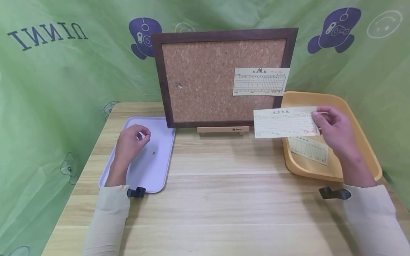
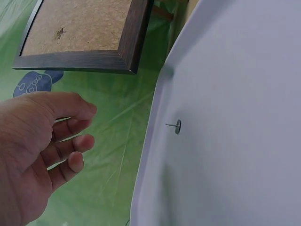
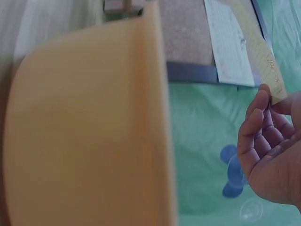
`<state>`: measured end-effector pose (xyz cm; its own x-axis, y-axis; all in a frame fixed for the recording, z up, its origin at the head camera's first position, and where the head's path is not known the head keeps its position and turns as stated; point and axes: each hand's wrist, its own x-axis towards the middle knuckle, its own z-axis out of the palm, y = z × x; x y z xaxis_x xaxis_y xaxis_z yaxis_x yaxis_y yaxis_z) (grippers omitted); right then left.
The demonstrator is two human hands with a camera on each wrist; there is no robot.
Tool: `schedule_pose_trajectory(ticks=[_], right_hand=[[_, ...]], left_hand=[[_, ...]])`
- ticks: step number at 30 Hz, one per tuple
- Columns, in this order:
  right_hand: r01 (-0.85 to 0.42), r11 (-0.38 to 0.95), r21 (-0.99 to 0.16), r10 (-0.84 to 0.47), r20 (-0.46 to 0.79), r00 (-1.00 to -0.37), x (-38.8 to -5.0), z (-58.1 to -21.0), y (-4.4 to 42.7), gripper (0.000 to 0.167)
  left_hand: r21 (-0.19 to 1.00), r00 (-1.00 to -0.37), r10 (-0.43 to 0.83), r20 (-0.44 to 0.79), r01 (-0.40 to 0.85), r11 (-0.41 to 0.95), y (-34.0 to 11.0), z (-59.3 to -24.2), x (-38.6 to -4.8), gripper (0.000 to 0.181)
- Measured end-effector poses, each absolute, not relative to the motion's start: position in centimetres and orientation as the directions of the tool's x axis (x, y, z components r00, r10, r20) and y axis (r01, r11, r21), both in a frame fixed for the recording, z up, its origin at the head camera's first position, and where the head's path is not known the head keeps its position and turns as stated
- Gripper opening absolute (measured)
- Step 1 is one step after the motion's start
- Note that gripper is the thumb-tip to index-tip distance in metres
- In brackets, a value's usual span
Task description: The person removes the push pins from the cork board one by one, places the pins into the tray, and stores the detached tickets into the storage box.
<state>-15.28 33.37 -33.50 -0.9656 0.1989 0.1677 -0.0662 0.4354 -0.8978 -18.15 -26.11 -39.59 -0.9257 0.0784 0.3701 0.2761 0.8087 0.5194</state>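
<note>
My left hand hovers over the lilac tray, thumb and index tips close together; anything between them is too small or hidden to tell. A metal thumbtack lies on the tray near it. My right hand pinches the right edge of a printed paper slip between thumb and fingers, in front of the board's lower right corner. Another slip hangs on the framed corkboard from a tack at its top edge, overlapping the frame. A further tack sits on the cork's left side.
The corkboard leans on a small wooden stand at the table's back. At right, a yellow tray holds at least one more slip. A green patterned cloth hangs behind the wooden table.
</note>
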Motion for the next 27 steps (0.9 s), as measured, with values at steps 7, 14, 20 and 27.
schedule_pose_trajectory(ticks=[7,14,20,27], right_hand=[[0.037,0.412,-0.91,0.263,0.08,-0.961,-14.4,-34.2,35.8,0.016],[0.034,0.278,-0.96,0.281,0.047,-0.959,-13.9,-34.9,37.5,0.013],[0.074,0.269,-0.96,0.302,0.011,-0.953,-13.7,-35.3,38.6,0.013],[0.177,0.293,-0.94,0.321,-0.078,-0.944,-13.4,-36.1,40.1,0.014]], left_hand=[[0.502,-0.94,0.081,0.331,0.248,0.829,-26.2,-39.9,-18.0,0.004],[0.465,-0.953,0.092,0.29,0.224,0.857,-26.4,-40.1,-18.1,0.005],[0.456,-0.953,0.108,0.283,0.233,0.859,-26.5,-40.3,-18.2,0.005],[0.46,-0.956,0.124,0.266,0.239,0.855,-26.7,-40.5,-18.5,0.004]])
